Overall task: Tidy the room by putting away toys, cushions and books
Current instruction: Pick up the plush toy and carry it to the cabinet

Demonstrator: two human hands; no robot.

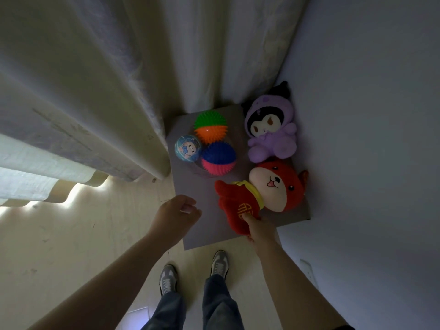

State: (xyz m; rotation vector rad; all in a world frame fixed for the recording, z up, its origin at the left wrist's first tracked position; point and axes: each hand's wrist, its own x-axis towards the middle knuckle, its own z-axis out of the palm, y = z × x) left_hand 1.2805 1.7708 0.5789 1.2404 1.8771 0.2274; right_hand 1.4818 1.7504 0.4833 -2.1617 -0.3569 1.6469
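On the grey mat (202, 186), our right hand (260, 228) gripped the red plush (273, 186), fingers curled round its body; our left hand (175, 215) hovered over the mat's near edge, fingers loosely curled, empty.

- Red animal plush toy (273, 189), at 4 o'clock on the mat: red body and ears, cream face, pink mouth, yellow collar, yellow round emblem on the chest.
- Purple plush doll (271, 132), at 1 o'clock: lilac suit and hood, black hair, white face.
- Green-orange spiky ball (210, 127), at 12 o'clock: green half, orange half.
- Blue-pink spiky ball (218, 158), mid-mat: dark blue half, pink half.
- Smooth ball (187, 148), at 9 o'clock: light blue with a cartoon print.
- Mat (202, 186): plain grey.
- Curtain (95, 91): cream.
- Sneakers (167, 279): grey and white.
- Jeans (219, 303): blue.
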